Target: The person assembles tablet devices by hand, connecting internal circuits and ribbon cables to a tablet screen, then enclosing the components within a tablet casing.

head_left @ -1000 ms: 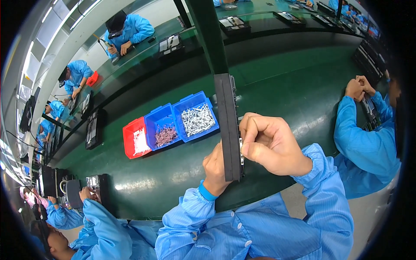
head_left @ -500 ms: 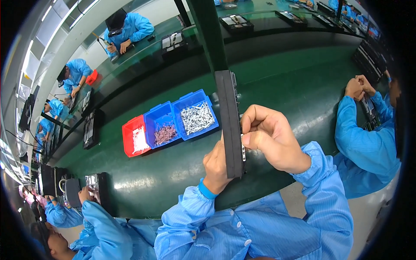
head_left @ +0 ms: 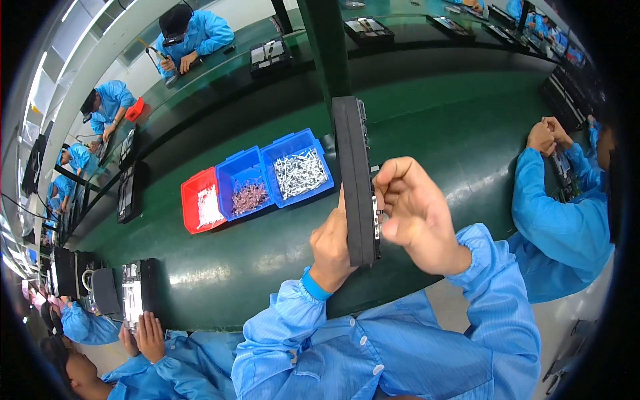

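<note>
My left hand (head_left: 328,247) holds a thick black foam tray (head_left: 355,187) on edge above the bench. Its plain side faces left, and most of the left fingers are hidden behind it. Along the tray's right side runs a row of small metallic and dark electronic parts (head_left: 376,223), seen almost edge-on. My right hand (head_left: 427,220) is beside those parts, thumb apart from the bent forefinger, the other fingers curled. The forefinger is close to a small pale piece at the tray's side; whether it touches cannot be made out.
Left of the tray stand a blue bin (head_left: 298,170) of white-and-silver pieces, a blue bin (head_left: 244,187) of pinkish pieces and a red bin (head_left: 202,203) of white pieces, on the green bench (head_left: 267,267). Co-workers sit at both sides. A green post (head_left: 323,53) rises behind.
My right thumb has parted from the forefinger and moved lower. The tray sits slightly higher in view. At the left, the co-worker's hands have moved onto the near end of their tray.
</note>
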### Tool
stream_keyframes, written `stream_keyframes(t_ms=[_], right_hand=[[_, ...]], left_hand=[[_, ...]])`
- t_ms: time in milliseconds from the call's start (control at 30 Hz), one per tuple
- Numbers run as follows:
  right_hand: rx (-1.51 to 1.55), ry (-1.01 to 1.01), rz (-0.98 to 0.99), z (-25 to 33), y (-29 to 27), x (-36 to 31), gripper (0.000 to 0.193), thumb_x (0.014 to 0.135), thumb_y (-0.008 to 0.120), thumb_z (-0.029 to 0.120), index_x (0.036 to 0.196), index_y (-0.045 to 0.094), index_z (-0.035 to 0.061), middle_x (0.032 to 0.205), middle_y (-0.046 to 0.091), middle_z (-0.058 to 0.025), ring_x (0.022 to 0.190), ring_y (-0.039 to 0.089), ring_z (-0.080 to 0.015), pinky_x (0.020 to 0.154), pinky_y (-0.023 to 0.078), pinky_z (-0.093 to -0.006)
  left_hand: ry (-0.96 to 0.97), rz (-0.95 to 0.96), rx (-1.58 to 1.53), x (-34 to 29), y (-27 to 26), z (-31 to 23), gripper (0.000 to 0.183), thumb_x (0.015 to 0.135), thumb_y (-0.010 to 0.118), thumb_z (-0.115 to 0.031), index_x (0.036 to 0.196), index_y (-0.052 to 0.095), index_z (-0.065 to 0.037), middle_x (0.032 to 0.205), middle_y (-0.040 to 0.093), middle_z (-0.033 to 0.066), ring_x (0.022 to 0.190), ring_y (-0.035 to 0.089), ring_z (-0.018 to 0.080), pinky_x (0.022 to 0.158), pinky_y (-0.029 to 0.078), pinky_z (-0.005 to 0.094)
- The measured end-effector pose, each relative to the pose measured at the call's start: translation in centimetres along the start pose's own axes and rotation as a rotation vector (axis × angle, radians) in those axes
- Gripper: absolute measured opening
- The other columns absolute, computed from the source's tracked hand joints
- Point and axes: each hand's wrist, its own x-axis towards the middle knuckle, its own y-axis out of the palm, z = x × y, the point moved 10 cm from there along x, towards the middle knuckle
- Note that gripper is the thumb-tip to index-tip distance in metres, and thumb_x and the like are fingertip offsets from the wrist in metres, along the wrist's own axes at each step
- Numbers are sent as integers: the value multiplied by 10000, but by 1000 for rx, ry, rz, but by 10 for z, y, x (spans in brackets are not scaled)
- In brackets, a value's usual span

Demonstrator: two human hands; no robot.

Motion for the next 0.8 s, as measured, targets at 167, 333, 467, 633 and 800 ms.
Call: stream_keyframes(t_ms=[167, 333, 467, 633, 800], right_hand=[[-55, 75, -36, 5, -6, 8, 335, 851, 541, -62, 1170, 444, -26, 951, 569, -75, 890, 570, -105, 822, 500, -281], [-99, 95, -43, 6, -7, 7, 309, 856, 537, -61, 1150, 449, -25, 954, 569, -77, 883, 566, -99, 800, 498, -264], [-74, 127, -46, 3, -4, 7, 325, 840, 530, -60, 1148, 437, -9, 928, 540, -64, 846, 538, -91, 777, 483, -263], [-44, 98, -71, -9, 2, -6, 417, 792, 543, -49, 1177, 396, 16, 937, 476, -47, 859, 483, -99, 806, 439, -266], [-65, -54, -29, 2, 7, -13, 479, 770, 622, -8, 1194, 404, 39, 1024, 460, -37, 943, 447, -113, 876, 385, -279]], left_hand=[[-24, 39, 36, -2, 7, 3, 707, 768, 750, -83, 1373, 451, 127, 922, 700, 175, 735, 712, 261, 597, 570, 325], [23, -17, 26, 1, 3, -3, 703, 777, 757, -97, 1370, 455, 132, 901, 699, 159, 703, 705, 240, 590, 569, 319], [27, -24, 50, -1, 1, -4, 706, 776, 764, -106, 1364, 458, 137, 894, 701, 158, 694, 707, 235, 590, 570, 320], [34, -12, 5, -1, -2, -6, 710, 771, 765, -109, 1361, 460, 141, 845, 695, 148, 667, 697, 221, 578, 565, 313], [-19, -34, -57, -5, 2, 5, 719, 739, 764, -96, 1367, 479, 110, 798, 686, 129, 631, 685, 218, 563, 557, 313]])
